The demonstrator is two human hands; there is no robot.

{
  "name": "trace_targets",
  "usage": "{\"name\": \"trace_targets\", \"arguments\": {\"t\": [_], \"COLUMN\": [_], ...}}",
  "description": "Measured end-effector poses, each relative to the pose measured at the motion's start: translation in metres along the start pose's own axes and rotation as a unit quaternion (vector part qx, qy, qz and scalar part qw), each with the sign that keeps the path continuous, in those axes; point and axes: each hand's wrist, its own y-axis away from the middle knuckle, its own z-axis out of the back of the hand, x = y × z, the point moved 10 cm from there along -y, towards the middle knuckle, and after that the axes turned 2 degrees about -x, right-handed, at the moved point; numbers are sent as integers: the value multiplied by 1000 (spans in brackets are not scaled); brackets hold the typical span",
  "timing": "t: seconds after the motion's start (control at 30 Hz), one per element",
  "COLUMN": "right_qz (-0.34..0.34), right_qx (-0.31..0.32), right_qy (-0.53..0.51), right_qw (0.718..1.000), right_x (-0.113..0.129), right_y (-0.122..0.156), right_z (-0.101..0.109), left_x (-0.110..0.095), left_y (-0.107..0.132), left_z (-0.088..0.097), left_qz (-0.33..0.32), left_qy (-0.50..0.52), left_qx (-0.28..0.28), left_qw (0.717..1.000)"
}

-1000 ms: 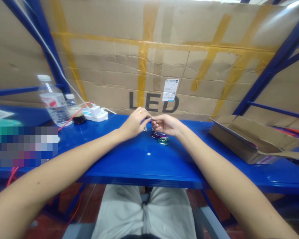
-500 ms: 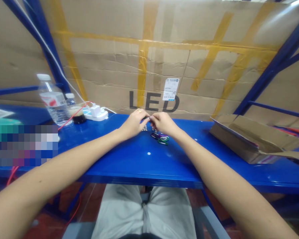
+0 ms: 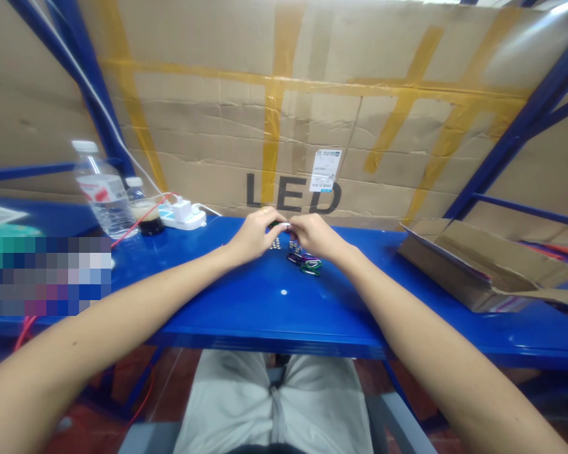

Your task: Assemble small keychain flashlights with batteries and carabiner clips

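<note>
Closely, tip to tip, the left hand [image 3: 252,237] and the right hand [image 3: 320,236] met over the blue table [image 3: 246,309], the thumb and fingers of each pinched on one small piece [image 3: 286,226], whitish and dark where it showed; the fingertips covered too much of it to tell what it was. A ring [image 3: 265,210] circled a finger of the left hand. Just below the left fingertips lay small silvery parts [image 3: 275,244], and similar bits [image 3: 294,246] lay just below the right ones, partly hidden by the hand. Nearer the person than the fingers and slightly to their right, several carabiners [image 3: 307,258] in purple, green and a dark shade lay heaped together. Well off to the fingers' left stood a white power strip [image 3: 189,221], a small bottle [image 3: 149,225] of dark liquid and a larger clear bottle [image 3: 106,202]; well off to their right sat a shallow carton [image 3: 445,271]. Beyond the fingers rose a taped cardboard panel [image 3: 222,139] lettered LED.
</note>
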Motion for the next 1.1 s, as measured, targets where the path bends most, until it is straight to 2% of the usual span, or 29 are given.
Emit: {"name": "trace_targets", "arguments": {"t": [0.13,0.23,0.37,0.5,0.57,0.73,0.93,1.1], "right_qz": [-46,-119,-185,-226,-238,-255,-259,-258], "right_qx": [17,58,112,138,145,160,160,162], "right_qy": [-69,-179,-332,-472,-508,-506,-469,-477], "right_qw": [996,975,918,841,815,808,829,824], "right_x": [-7,-20,-30,-31,-31,-31,-34,-36], "right_y": [1,4,11,16,17,20,21,22], "right_z": [0,-8,-24,-36,-40,-41,-37,-40], "left_x": [-8,-17,-26,-27,-25,-22,-14,-14], "left_y": [1,2,2,2,3,2,3,2], "left_z": [1,3,3,2,0,-5,-15,-15], "left_qz": [-42,-82,-110,-108,-100,-78,-12,-11], "left_qy": [2,-2,0,11,26,36,9,9], "left_qx": [0,-8,-13,-9,-6,20,87,85], "left_qw": [999,997,994,994,995,996,996,996]}}
